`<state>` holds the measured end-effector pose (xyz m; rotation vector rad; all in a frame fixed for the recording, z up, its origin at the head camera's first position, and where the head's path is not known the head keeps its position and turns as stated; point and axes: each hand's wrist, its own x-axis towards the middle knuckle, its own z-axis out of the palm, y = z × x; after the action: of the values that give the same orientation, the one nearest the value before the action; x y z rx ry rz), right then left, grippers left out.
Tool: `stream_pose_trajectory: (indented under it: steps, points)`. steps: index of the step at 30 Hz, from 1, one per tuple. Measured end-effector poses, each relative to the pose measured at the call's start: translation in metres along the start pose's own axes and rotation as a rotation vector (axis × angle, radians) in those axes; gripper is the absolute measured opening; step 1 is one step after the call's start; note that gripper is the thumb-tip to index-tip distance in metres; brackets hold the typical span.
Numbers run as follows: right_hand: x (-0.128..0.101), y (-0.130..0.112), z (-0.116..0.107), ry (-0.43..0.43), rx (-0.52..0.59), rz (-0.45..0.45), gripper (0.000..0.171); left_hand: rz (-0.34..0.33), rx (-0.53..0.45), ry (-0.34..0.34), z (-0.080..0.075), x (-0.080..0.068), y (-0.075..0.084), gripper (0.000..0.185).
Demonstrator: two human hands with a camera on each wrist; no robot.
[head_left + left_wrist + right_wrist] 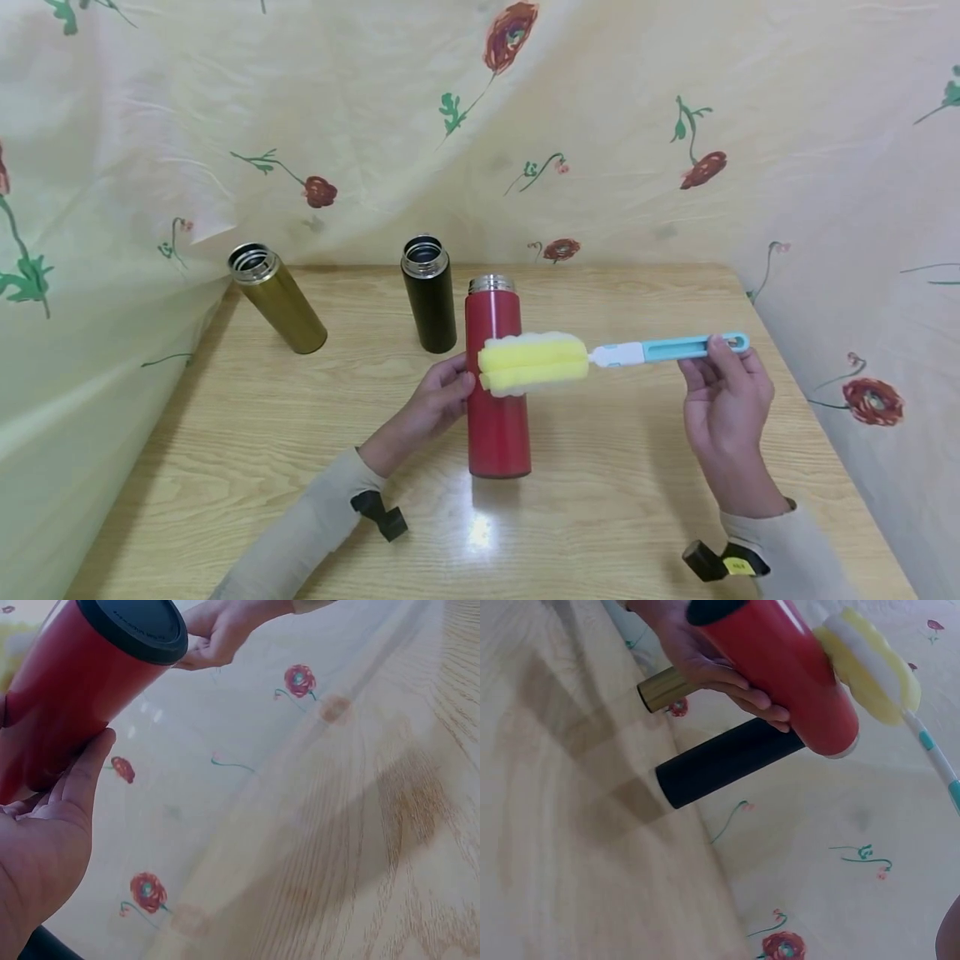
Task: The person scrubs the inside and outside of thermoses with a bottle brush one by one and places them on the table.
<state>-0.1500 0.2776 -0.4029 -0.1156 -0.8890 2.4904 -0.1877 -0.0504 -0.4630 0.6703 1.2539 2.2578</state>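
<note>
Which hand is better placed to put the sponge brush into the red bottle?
Right hand: it holds the brush by its handle. Left hand steadies the red bottle.

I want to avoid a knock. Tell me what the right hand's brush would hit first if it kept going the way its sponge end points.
The right hand holds the brush sideways, sponge end toward the red flask. That flask likely comes first; the sponge already overlaps it in the head view, though depth is unclear. Beyond it is the left hand.
</note>
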Motion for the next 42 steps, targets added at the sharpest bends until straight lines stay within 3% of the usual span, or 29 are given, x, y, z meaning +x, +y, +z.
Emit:
stream_pose_trajectory:
  steps: [6, 15, 29, 33, 42]
  points:
    - [-0.015, -0.003, -0.013, -0.013, -0.013, 0.029, 0.009, 0.006, -0.009, 0.013, -0.002, 0.001, 0.0, 0.072]
    - [-0.028, -0.01, -0.031, -0.06, 0.066, 0.035, 0.014, -0.019, -0.012, 0.052, -0.001, 0.007, 0.001, 0.081]
    - [-0.04, -0.01, -0.05, -0.322, 0.18, 0.013, 0.025, -0.003, 0.018, 0.082, 0.005, 0.02, 0.01, 0.089]
    - [-0.042, -0.007, -0.055, -0.363, 0.164, -0.016, 0.026, -0.001, 0.009, 0.087, 0.008, 0.022, 0.013, 0.094]
    - [-0.045, 0.002, -0.064, -0.37, 0.096, -0.09, 0.023, 0.007, -0.022, 0.084, 0.012, 0.025, 0.017, 0.096]
